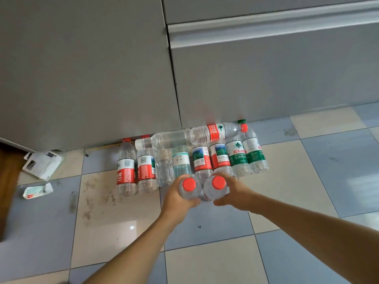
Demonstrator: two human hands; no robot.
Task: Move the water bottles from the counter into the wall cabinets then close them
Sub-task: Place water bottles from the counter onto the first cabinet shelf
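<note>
Below the grey cabinet doors (86,68), on the blue-and-cream tiled floor (225,263), the left hand (177,198) has its fingers curled round a clear plastic red-capped water bottle (189,186), and the right hand (233,193) grips a second red-capped clear bottle (217,184) just beside it. Behind them a row of upright clear bottles (192,162) stands against the cabinet, with two more bottles (190,136) lying across their tops.

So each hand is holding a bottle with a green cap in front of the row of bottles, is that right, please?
Not quite: the caps are red, not green. The head view shows the left hand holding one red-capped bottle and the right hand holding another red-capped bottle, in front of the row of bottles.
</note>
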